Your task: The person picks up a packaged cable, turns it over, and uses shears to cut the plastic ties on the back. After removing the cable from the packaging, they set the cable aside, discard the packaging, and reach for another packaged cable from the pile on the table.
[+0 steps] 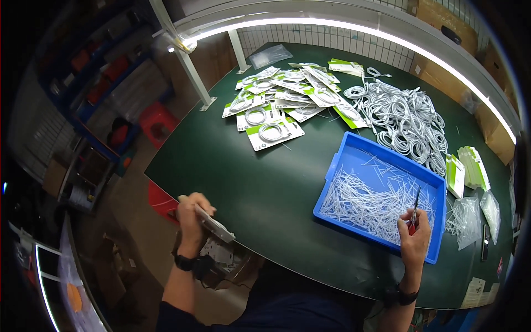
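My left hand [192, 217] is closed on a carded cable pack [219, 228], seen nearly edge-on at the table's left front edge. My right hand [415, 235] grips a pair of scissors [416, 202] with red handles, their dark narrow blades pointing away from me. It is over a blue plastic tray [319, 200] strewn with thin white plastic strips [359, 199]. Beyond the tray lies a heap of coiled white cables [406, 119]. To its left, several white-and-green cards with coiled cables [271, 133] are piled up.
The dark green table [265, 188] carries green-and-white cards [473, 169] and clear plastic bags [469, 224] at the right. A lamp bar [332, 23] arches over the back, held by a white post [185, 61]. Below the left edge are a red stool [156, 123] and a filled carton [227, 257].
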Demonstrator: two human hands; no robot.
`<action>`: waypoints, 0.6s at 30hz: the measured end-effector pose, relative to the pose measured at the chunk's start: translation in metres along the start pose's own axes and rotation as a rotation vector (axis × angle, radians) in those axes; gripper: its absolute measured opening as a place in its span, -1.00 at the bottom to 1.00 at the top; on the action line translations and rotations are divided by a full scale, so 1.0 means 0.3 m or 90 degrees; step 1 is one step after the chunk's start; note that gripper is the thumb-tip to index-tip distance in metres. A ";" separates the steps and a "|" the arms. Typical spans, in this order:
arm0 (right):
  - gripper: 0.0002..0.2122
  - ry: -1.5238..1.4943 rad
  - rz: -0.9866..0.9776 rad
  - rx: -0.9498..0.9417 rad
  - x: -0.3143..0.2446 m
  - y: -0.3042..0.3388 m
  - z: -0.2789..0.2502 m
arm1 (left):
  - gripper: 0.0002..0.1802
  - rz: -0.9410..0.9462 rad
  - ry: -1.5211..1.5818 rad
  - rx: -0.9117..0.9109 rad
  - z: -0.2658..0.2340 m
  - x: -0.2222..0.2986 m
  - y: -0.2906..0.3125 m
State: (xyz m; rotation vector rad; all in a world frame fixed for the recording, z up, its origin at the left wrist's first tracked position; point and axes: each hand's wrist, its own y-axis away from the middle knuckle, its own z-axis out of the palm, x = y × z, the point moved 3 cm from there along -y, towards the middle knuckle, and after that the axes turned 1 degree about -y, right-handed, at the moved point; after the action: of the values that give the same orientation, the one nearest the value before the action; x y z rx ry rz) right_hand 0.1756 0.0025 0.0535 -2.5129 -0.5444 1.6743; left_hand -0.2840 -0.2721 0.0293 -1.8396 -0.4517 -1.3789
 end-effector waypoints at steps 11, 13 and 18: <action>-0.50 0.112 -0.057 -0.038 -0.001 -0.009 -0.012 | -0.85 0.120 -0.363 -0.002 0.238 0.033 -0.333; -0.48 0.146 -0.093 -0.030 0.000 -0.003 -0.017 | -0.70 0.184 -0.457 -0.097 0.399 -0.020 -0.425; -0.52 0.136 -0.105 -0.033 0.002 0.001 -0.038 | -0.51 0.373 -0.662 -0.187 0.637 -0.159 -0.562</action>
State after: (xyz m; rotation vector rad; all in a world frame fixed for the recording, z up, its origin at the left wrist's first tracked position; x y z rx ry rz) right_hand 0.1863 0.0039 0.0576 -2.5601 -0.7580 1.3323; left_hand -0.2915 -0.0128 0.0267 -2.5677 -0.1636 -0.0211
